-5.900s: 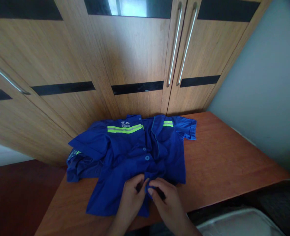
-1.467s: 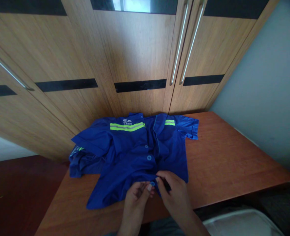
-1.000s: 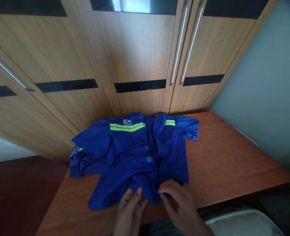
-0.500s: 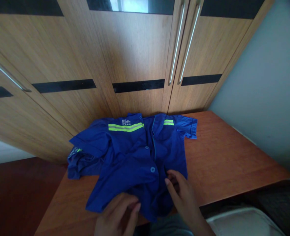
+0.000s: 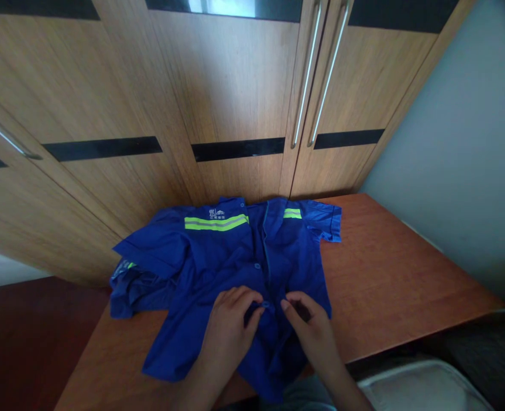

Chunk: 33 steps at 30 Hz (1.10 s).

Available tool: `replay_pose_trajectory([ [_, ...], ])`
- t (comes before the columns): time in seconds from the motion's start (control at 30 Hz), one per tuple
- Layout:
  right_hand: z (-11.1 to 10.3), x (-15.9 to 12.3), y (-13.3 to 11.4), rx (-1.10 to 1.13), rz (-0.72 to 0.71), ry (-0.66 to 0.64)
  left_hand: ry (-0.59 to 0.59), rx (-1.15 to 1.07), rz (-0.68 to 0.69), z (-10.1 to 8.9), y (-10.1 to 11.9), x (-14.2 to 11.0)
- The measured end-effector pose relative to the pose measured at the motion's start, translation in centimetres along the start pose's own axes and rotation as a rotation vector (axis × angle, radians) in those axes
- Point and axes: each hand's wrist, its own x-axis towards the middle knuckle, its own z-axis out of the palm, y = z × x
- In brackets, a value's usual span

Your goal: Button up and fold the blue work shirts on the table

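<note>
A blue short-sleeved work shirt [image 5: 218, 257] with yellow-green reflective strips lies front up, its front partly undone. My left hand [image 5: 234, 321] pinches the shirt's front edge by a light blue button [image 5: 265, 304], thumb and index finger closed on it. Close by on the right, my right hand [image 5: 311, 322] has its thumb and index finger curled together on the opposite front edge. The cloth between its fingertips is mostly hidden. Another button [image 5: 257, 266] shows higher up the front.
The shirt rests on a reddish-brown wooden table [image 5: 389, 274]. More bundled blue cloth [image 5: 143, 291] lies under its left sleeve. Behind stand wooden cabinet doors [image 5: 235, 80] with long metal handles. A light-coloured seat [image 5: 423, 388] is at the lower right, a wall [image 5: 457, 154] at the right.
My left hand has moved up and right from the hem to the button and pinches there. My right hand has stayed near the other front edge. The shirt's lower front has shifted slightly.
</note>
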Motion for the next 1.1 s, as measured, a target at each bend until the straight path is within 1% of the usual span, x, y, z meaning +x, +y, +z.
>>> replay_pose_trajectory([
  [0.1, 0.3, 0.0, -0.4, 0.118, 0.122, 0.007, 0.05, 0.045, -0.012, 0.0, 0.1, 0.0],
  [0.2, 0.4, 0.2, -0.7, 0.172, 0.164, 0.029, 0.15, 0.16, 0.017, 0.0, 0.2, 0.0],
  [0.27, 0.4, 0.4, -0.7, 0.172, 0.15, 0.027, 0.204, 0.221, 0.038, 0.1, 0.3, 0.0],
  [0.33, 0.3, 0.6, -0.7, 0.145, 0.111, 0.007, 0.234, 0.224, 0.049, 0.3, 0.4, -0.1],
  [0.47, 0.4, 0.7, -0.6, 0.094, 0.011, -0.013, 0.237, 0.083, 0.042, 0.6, 0.4, -0.3],
  [0.57, 0.7, 0.6, -1.0, 0.078, -0.039, -0.046, 0.237, 0.002, 0.035, 0.6, 0.3, -0.4],
  [0.67, 0.8, 0.4, -1.5, 0.067, -0.054, -0.097, 0.282, 0.035, 0.065, 0.6, 0.4, -0.6],
  [0.77, 0.8, 0.4, -1.9, 0.057, -0.071, -0.112, 0.319, 0.11, 0.096, 0.7, 0.7, -0.7],
  [0.87, 0.8, 0.4, -2.1, 0.042, -0.096, -0.103, 0.324, 0.161, 0.113, 0.9, 0.8, -0.8],
  [0.97, 0.7, 0.5, -2.0, 0.027, -0.124, -0.089, 0.306, 0.173, 0.118, 0.9, 0.7, -0.8],
  [1.03, 0.6, 0.5, -1.8, 0.036, -0.115, -0.071, 0.269, 0.135, 0.096, 0.6, 0.5, -0.7],
  [1.1, 0.4, 0.6, -1.5, 0.052, -0.062, -0.047, 0.199, 0.071, 0.058, 0.2, 0.1, -0.5],
])
